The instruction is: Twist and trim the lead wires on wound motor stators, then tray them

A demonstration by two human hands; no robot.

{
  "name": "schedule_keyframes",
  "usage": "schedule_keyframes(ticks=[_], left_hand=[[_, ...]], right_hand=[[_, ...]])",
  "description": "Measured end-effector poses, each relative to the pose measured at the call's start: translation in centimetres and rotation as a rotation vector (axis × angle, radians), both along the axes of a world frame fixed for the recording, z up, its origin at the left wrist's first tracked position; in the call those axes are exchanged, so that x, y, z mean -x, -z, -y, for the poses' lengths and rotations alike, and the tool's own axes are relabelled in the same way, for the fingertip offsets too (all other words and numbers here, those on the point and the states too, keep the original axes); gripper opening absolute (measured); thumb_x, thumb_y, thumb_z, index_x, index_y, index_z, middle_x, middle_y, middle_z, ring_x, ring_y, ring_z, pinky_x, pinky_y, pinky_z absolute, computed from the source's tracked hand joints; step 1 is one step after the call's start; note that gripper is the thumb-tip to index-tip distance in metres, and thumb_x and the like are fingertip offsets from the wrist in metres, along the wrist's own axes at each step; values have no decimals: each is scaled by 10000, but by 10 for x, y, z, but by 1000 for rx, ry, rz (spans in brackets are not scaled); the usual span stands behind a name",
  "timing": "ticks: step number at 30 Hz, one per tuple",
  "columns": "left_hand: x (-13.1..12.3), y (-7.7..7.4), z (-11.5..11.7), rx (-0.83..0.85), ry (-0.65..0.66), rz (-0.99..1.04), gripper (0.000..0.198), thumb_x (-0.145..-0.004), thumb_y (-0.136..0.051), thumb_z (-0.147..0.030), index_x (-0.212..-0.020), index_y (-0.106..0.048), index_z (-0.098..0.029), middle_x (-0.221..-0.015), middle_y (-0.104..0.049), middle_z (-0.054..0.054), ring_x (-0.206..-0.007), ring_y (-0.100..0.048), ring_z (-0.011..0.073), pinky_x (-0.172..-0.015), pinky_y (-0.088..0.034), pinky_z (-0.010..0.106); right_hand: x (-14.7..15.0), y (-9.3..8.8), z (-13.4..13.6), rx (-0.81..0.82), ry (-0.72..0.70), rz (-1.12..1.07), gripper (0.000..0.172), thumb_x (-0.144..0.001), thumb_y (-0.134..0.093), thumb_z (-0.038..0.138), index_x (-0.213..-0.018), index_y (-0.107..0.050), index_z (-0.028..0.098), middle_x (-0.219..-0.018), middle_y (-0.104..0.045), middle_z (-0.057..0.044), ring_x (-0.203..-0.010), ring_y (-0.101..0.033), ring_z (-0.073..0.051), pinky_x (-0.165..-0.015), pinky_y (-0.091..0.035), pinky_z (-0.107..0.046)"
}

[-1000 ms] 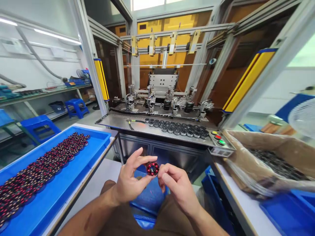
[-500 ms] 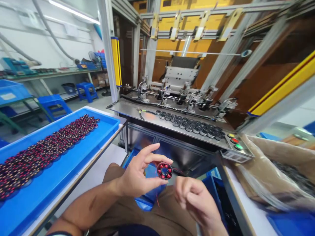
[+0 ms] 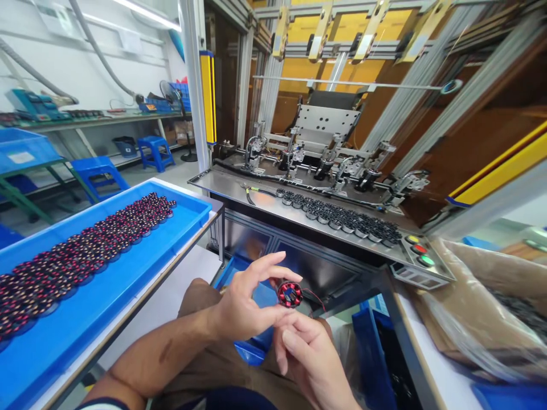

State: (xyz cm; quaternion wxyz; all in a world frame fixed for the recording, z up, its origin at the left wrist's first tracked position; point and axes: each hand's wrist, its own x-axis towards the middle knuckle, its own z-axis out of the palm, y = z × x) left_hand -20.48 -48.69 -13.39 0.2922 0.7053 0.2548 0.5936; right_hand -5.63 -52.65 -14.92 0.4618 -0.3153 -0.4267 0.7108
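My left hand (image 3: 250,299) pinches a small round motor stator (image 3: 290,294) between thumb and fingertips, with the index finger raised off it. The stator has a dark ring, red windings and an open centre. A thin red wire (image 3: 315,297) trails from its right side. My right hand (image 3: 305,347) is closed just below the stator, its fingertips against my left thumb. Whatever those fingers hold, if anything, is hidden. To the left, a blue tray (image 3: 188,213) carries many similar stators (image 3: 94,245) in packed rows.
A machine's steel ledge (image 3: 222,181) ahead bears pliers (image 3: 249,193) and rows of dark ring parts (image 3: 342,218). Push buttons (image 3: 420,250) sit at its right end. A plastic-lined carton (image 3: 470,307) stands on the right, and a blue bin (image 3: 367,341) is below.
My right hand has moved left and up, from apart to touching my left thumb. The wire end that hung below the stator no longer shows. The view has shifted slightly.
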Motion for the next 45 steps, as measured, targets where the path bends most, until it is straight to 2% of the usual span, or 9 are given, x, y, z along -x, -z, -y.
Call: schedule_keyframes(ticks=[7, 11, 15, 19, 23, 32, 37, 42, 45], left_hand=[[3, -2, 0, 41, 26, 5, 806, -742, -730, -27, -1421, -383, -290, -1115, -756, 52, -918, -728, 155, -854, -572, 256], [7, -6, -1, 253, 85, 56, 759, -723, -775, -77, -1378, -426, -238, -1117, -757, 78, -910, -723, 163, -857, -576, 279], [9, -3, -4, 464, 219, 205, 754, -717, -793, -95, -1371, -444, -230, -1162, -741, 108, -945, -722, 180, -874, -579, 300], [11, 6, -2, 505, 390, 271, 717, -775, -752, -95, -1396, -440, -269, -1259, -690, 129, -1050, -698, 199, -949, -548, 339], [11, 12, 3, 490, 506, 229, 682, -827, -708, -113, -1421, -429, -301, -1316, -626, 121, -1127, -652, 202, -1020, -503, 376], [1, 22, 4, 516, 430, 381, 754, -664, -872, -157, -1313, -509, -285, -1064, -635, 51, -879, -655, 145, -816, -556, 290], [9, 19, 2, 448, 440, 379, 691, -732, -824, -151, -1318, -481, -279, -1133, -675, 85, -963, -680, 180, -855, -562, 310], [13, 20, 6, 265, 327, 198, 650, -820, -735, -113, -1371, -428, -269, -1186, -679, 101, -987, -683, 169, -897, -556, 306], [14, 20, 9, 195, 317, 105, 674, -854, -686, -79, -1418, -384, -291, -1234, -669, 102, -1049, -676, 180, -928, -543, 305]], right_hand=[[7, 1, -4, 30, -2, -24, 386, -695, -847, 470, -685, -618, 160, -521, -603, 19, -382, -416, -55, -410, -299, -189], [1, 7, 3, -2, -59, 33, 401, -714, -827, 511, -717, -612, 173, -406, -510, 63, -310, -352, -42, -345, -221, -162], [-13, 7, 0, -20, -158, 127, 379, -717, -827, 499, -741, -651, 164, -466, -589, 17, -355, -452, -73, -367, -299, -179], [-28, -8, -17, -106, 4, 137, 423, -710, -808, 566, -782, -690, 167, -590, -660, -26, -480, -564, -132, -487, -453, -258], [-29, -23, -25, -121, 43, 171, 439, -780, -737, 585, -666, -640, 172, -500, -562, 6, -469, -467, -115, -490, -416, -248], [-24, -16, -12, -209, 74, 243, 495, -826, -707, 542, -523, -523, 197, -449, -472, 25, -473, -388, -108, -491, -308, -256], [-45, -21, -12, -282, -153, 391, 466, -872, -656, 544, -578, -572, 192, -500, -541, 2, -487, -465, -121, -523, -354, -266], [-50, -37, -19, -449, 121, 530, 364, -810, -714, 559, -765, -661, 202, -682, -613, -22, -605, -557, -160, -560, -433, -268], [-37, -39, -18, -515, 177, 544, 316, -798, -745, 498, -760, -614, 213, -685, -594, -3, -637, -558, -160, -601, -451, -267]])
